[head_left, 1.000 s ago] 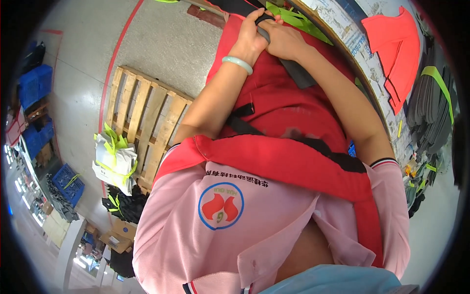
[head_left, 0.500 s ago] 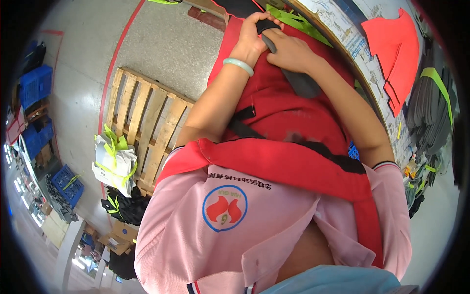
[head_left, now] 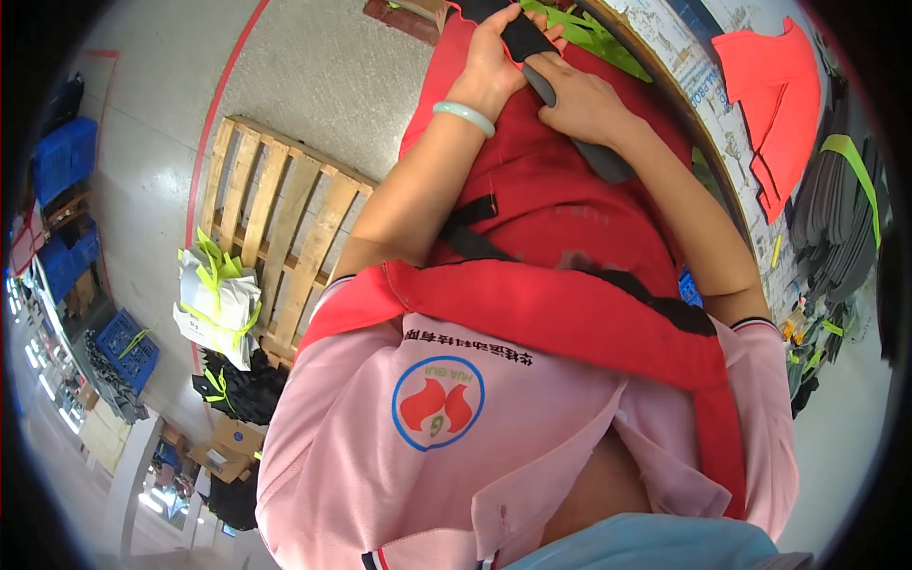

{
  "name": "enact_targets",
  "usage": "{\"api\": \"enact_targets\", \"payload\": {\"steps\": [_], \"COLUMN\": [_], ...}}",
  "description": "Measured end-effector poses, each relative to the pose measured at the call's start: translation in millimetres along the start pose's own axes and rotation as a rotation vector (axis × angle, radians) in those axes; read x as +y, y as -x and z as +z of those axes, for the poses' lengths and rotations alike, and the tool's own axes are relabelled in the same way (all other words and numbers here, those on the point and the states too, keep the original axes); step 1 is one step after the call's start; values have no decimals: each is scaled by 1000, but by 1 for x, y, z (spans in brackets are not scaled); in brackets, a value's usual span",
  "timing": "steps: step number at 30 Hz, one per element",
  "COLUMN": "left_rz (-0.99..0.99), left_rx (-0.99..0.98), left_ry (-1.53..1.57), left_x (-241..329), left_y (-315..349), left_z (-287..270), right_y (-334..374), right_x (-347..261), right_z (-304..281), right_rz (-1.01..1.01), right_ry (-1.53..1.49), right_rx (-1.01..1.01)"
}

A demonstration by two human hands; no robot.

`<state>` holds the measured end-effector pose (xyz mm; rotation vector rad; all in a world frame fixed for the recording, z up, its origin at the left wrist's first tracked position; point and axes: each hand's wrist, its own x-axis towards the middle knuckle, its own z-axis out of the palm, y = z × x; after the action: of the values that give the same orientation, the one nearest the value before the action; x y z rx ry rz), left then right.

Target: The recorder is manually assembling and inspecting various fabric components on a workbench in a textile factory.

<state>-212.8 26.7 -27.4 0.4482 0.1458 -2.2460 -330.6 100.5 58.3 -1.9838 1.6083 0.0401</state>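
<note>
A pale grey floor [head_left: 323, 57] spread out on the left, and a worktable [head_left: 662, 47] curved along the right. The left hand [head_left: 486, 74], thumb bent over, gripped one dark strip [head_left: 525, 38] above the red apron [head_left: 570, 218]; the right hand [head_left: 584, 104] pinched it too, fingers pressed on it close to the left palm, a grey end showing under the wrist. One pale green bracelet [head_left: 465, 116] circled the left wrist. One red cut piece [head_left: 777, 104] lay on the table, near one green-banded grey stack [head_left: 831, 209]. Leftward were one wooden pallet [head_left: 300, 185], one white bundle [head_left: 211, 309] and three blue crates [head_left: 65, 161]. The pink shirt [head_left: 332, 446] bore one row of dark characters beside one round emblem [head_left: 438, 404]; blue print marked the tabletop, small dark print the bundle
</note>
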Motion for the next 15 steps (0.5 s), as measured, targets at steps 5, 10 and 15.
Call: {"api": "enact_targets", "payload": {"steps": [5,10,15], "left_rz": [33,67,91], "left_rx": [77,117,-5], "left_ry": [119,70,52], "left_x": [-2,0,-11], "left_y": [-20,-3,-10], "left_z": [1,2,-8], "right_y": [-46,-5,-14], "right_x": [0,-7,2], "right_z": [-5,-2,3], "right_rz": [46,-37,-17], "right_ry": [81,0,-57], "right_rx": [-74,-37,-6]}}
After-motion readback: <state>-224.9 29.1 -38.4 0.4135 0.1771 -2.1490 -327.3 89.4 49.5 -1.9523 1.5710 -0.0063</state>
